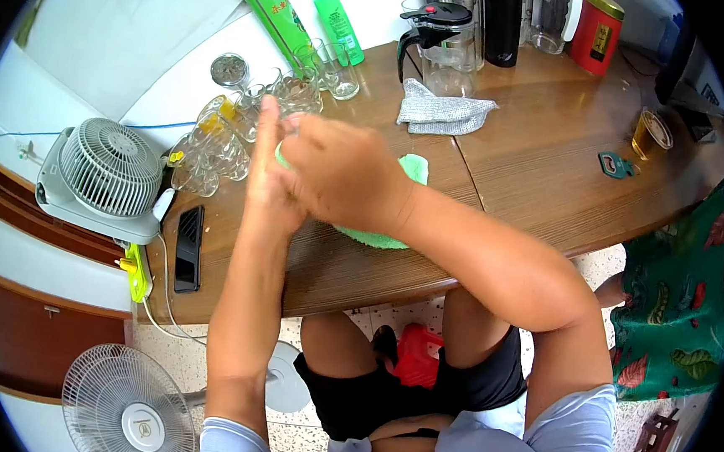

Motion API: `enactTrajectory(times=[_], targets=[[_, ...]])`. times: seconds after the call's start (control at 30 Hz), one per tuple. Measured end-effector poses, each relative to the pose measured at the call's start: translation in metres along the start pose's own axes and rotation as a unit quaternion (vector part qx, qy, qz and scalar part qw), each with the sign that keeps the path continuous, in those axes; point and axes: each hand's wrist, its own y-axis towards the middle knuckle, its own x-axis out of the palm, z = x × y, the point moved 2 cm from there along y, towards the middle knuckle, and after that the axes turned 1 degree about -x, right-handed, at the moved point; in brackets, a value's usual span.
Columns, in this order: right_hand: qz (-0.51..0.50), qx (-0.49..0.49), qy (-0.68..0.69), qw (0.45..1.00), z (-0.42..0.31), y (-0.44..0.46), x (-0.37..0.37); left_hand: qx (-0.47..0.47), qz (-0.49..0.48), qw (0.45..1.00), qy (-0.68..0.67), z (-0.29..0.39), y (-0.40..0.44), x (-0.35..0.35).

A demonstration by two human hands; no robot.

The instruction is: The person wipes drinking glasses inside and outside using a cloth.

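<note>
My left hand (272,173) and my right hand (341,170) meet above the table's front part. The right one is a closed fist, and a bit of green cloth (382,238) peeks out between the hands. More of that cloth shows behind my right wrist, partly over the tabletop. My left thumb points up, while the other left fingers are mostly hidden behind the right hand. What the left hand grips inside the pair cannot be made out. Beyond the hands stands a group of clear glasses (300,96), some with yellow decorations.
On the wooden table (542,171) are a grey cloth (445,113), a glass pitcher (450,68), a red tin (595,32), a cup of amber drink (649,135), a bottle opener (614,165), a phone (189,247) and a small fan (110,171). A person's patterned green clothing (676,290) is at right.
</note>
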Motion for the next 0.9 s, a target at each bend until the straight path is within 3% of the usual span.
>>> enactTrajectory(times=[0.13,0.23,0.37,0.43,0.63,0.73,0.8,0.9], targets=[[0.116,0.041,-0.025,0.992,0.037,0.015,-0.018,-0.031,-0.105,0.993,0.048,-0.013,-0.023,0.032],[0.15,0.133,0.008,0.98,0.058,0.017,-0.028,-0.041,-0.165,0.985,0.041,-0.016,-0.021,0.025],[0.071,0.162,0.063,0.982,0.045,0.002,-0.006,-0.009,-0.129,0.992,-0.004,-0.008,-0.019,0.021],[0.047,0.109,0.032,0.992,0.025,0.002,-0.002,0.022,-0.11,0.992,-0.051,-0.002,-0.014,0.017],[-0.017,-0.035,0.021,0.999,-0.005,0.001,-0.005,-0.026,-0.015,0.999,-0.03,0.003,-0.007,0.004],[-0.023,-0.022,-0.034,0.999,0.004,0.003,-0.009,-0.038,-0.046,0.998,0.035,-0.006,-0.008,0.009],[0.068,0.01,-0.028,0.997,0.021,0.011,-0.012,-0.01,-0.047,0.992,0.113,-0.006,-0.028,0.024],[0.133,0.081,-0.009,0.988,0.039,0.017,-0.019,-0.047,-0.144,0.986,0.064,-0.014,-0.015,0.022]])
